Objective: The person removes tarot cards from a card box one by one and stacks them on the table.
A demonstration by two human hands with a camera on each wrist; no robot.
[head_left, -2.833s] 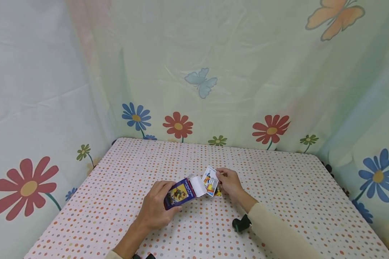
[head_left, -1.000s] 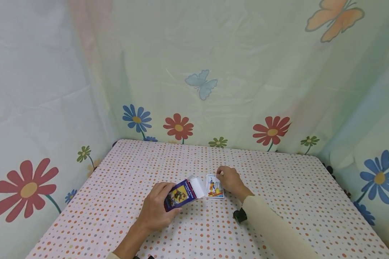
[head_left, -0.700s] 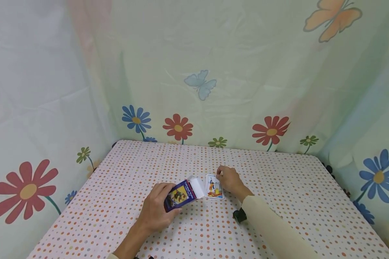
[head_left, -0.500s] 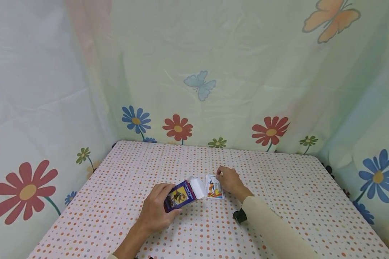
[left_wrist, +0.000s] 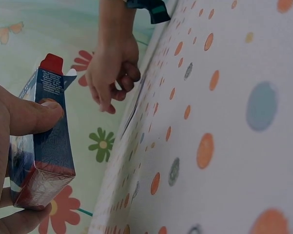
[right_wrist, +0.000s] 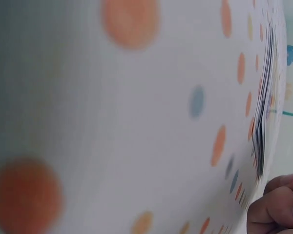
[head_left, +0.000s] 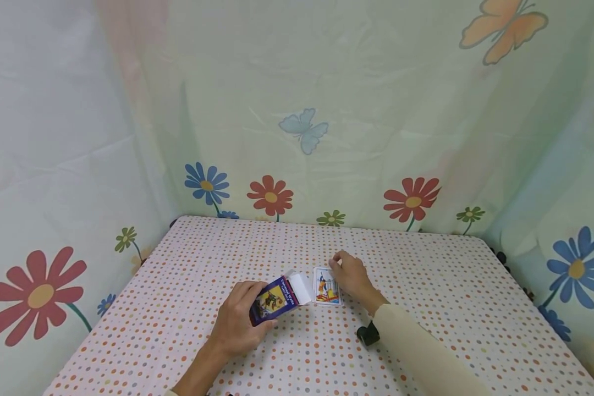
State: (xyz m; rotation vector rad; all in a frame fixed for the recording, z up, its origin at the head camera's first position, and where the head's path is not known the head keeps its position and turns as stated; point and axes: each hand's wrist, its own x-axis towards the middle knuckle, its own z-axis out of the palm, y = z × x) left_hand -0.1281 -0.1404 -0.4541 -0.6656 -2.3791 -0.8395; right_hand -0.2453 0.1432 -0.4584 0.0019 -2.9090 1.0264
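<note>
My left hand (head_left: 237,319) grips a dark blue tarot card box (head_left: 274,301), thumb along one narrow side and fingers on the other. The box's end flap stands open toward the right, its white inner side showing. Beside the flap, a small stack of picture cards (head_left: 327,287) lies face up on the table, its edges slightly uneven in the right wrist view. My right hand (head_left: 351,275) hovers at the stack's upper right corner. In the left wrist view, that right hand (left_wrist: 115,73) has its index finger pointing down and its other fingers curled, with nothing between them.
A white cloth with coloured dots (head_left: 416,275) covers the table. Behind and at the sides hang curtains (head_left: 237,99) printed with flowers and butterflies. A black strap piece (head_left: 368,334) sits by my right sleeve.
Earlier my right hand pinched a card tilted over the stack; that card now lies flat on top. The hand has let go and lifted slightly. My left hand keeps its grip.
</note>
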